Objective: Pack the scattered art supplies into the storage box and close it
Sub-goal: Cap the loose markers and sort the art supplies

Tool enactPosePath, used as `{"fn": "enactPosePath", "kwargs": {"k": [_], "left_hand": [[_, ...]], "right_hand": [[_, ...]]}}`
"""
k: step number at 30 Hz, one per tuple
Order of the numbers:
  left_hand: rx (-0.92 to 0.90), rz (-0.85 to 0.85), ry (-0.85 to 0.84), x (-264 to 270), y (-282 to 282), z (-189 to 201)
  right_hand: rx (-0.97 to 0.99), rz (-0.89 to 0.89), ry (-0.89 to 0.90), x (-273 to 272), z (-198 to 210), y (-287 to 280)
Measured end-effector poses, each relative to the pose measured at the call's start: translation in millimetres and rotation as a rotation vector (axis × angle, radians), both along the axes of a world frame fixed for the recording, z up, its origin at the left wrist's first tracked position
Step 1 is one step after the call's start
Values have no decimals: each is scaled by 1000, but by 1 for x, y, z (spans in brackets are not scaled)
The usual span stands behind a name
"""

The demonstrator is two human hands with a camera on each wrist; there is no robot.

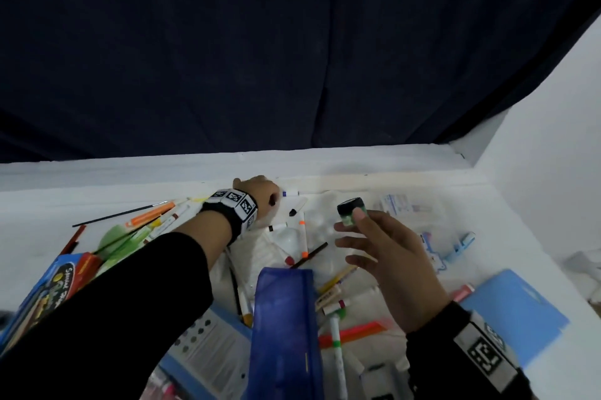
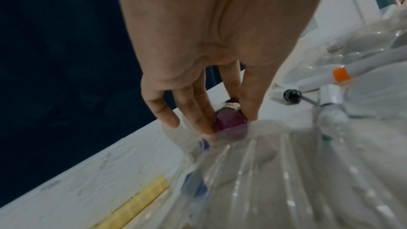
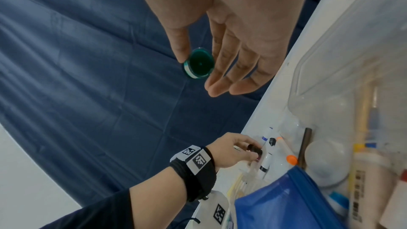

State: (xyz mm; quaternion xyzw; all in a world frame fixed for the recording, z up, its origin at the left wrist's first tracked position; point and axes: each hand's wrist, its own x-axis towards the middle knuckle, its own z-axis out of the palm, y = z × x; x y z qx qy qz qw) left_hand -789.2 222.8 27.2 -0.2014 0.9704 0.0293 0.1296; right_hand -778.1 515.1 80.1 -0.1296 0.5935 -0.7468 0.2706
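head view: right hand [image 1: 395,264] pinching green paint pot [image 1: 351,211]
left hand [image 2: 198,69]: pinching purple paint pot [image 2: 229,121]
tip: lifting both upright, caps level

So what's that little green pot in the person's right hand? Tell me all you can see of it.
The small green paint pot is a squat round jar with a black screw cap, see-through walls and dark green paint inside; a pale label band shows on its side. The right hand holds it in the air above the table, pinched between thumb and forefinger, other fingers spread loose. The right wrist view shows its round green base. Nothing else touches it.
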Motion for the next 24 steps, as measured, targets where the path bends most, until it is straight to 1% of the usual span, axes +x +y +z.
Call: {"fn": "enactPosePath", "kwargs": {"k": [2, 4, 7, 9, 11, 16, 20, 24], "left_hand": [[30, 23, 30, 3, -1, 3], [83, 50, 108, 10, 3, 11], [251, 88, 319, 34, 18, 31], [380, 120, 444, 59, 37, 46], [470, 137, 526, 89, 58, 60], [675, 168, 601, 179, 109, 74], [705, 192, 650, 244, 152, 72], [643, 246, 671, 298, 180, 52]], "right_hand": [[6, 5, -18, 2, -4, -1], [9, 15, -34, 5, -6, -1], [-17, 38, -98, 13, -6, 2], [-32, 63, -150, 20, -5, 5], [-42, 91, -180, 28, -5, 10], [-43, 194, -203, 56, -8, 21], [6, 292, -213, 85, -19, 26], [67, 382, -192, 115, -26, 27]]}}
